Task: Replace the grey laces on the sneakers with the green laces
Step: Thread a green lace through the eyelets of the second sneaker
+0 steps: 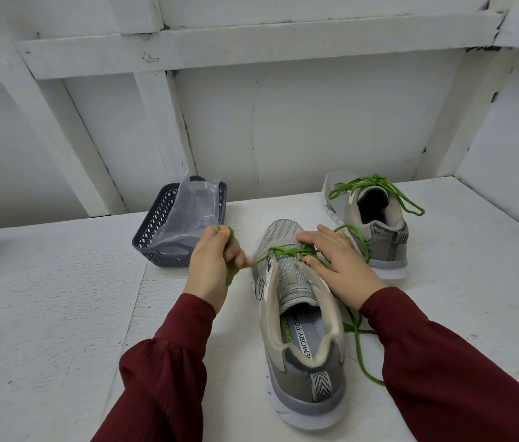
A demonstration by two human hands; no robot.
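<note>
my left hand (216, 266) has its fingers (234, 252) curled tight on the green lace (283, 250), drawn taut off the near sneaker (299, 339) mid-table (44, 314). my right hand (341, 263) lies flat on the shoe, fingers straight and spread. i judge the lace limp and light, best pinched near its tip. the basket (156, 231) crowds the left; there is open room toward me.

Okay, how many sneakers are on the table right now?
2. The near sneaker lies in front, partly laced; the far sneaker sits behind it to the right. None seems hidden.
</note>
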